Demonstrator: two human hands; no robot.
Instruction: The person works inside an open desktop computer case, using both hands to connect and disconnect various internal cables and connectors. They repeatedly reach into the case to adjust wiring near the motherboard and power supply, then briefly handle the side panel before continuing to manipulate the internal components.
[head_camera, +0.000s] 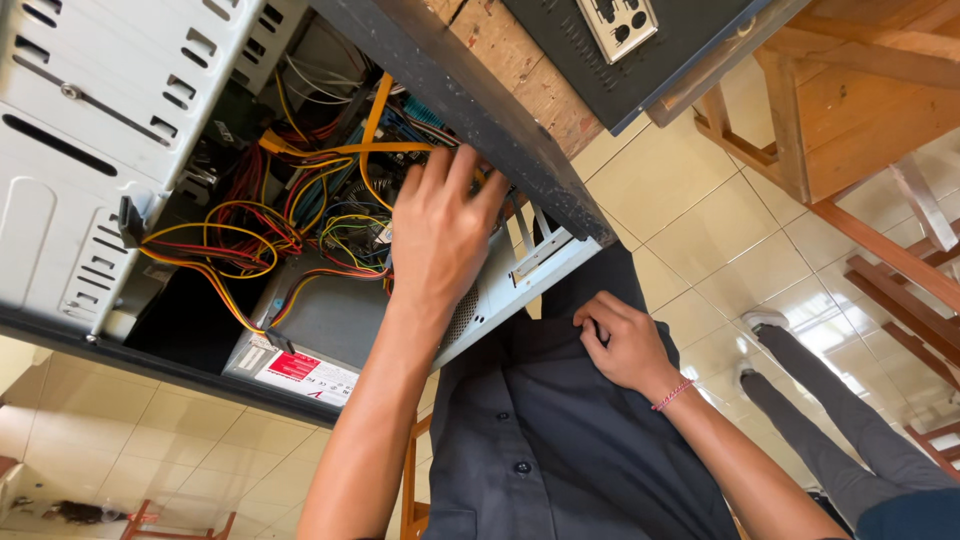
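Observation:
An open grey computer case fills the upper left, packed with yellow, red and orange cables. My left hand reaches into it, back of the hand toward me. Its fingers stretch among the cables beside the case's dark side edge, and I see nothing gripped in them. A grey power supply box with a red and white label lies just under that wrist. My right hand, with a pink bracelet on the wrist, rests on my dark buttoned shirt with its fingers curled into the fabric.
A wooden tabletop edge and a metal port plate sit above the case. Wooden furniture legs stand at the right on a pale tiled floor. Grey-trousered legs with white shoes stretch across the right.

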